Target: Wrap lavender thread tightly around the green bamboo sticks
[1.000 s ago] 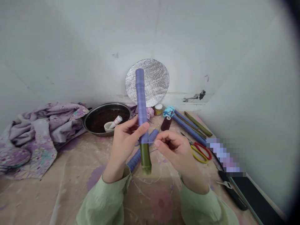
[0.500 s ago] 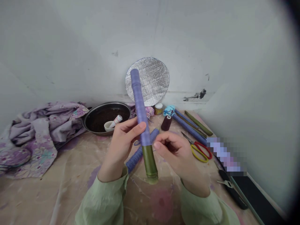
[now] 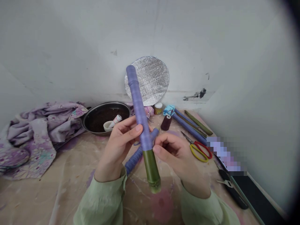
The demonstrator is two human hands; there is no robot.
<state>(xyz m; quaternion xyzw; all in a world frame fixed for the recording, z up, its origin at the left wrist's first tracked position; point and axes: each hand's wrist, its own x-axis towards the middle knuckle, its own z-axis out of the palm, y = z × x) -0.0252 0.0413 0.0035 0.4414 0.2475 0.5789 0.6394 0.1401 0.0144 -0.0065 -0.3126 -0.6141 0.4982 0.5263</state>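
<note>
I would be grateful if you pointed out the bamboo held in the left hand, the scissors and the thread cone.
Bamboo (image 3: 151, 165): head view, on its bare green part.
Scissors (image 3: 192, 142): head view, near the pivot.
Thread cone (image 3: 166, 124): head view, on the dark thread.

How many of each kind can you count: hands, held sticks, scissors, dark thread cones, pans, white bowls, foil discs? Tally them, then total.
Left hand, right hand: 2
Held stick: 1
Scissors: 1
Dark thread cone: 1
Pan: 1
White bowl: 1
Foil disc: 1
Total: 8

head view, facing forward-down over table (image 3: 77, 187), right edge perhaps vignetted
</note>
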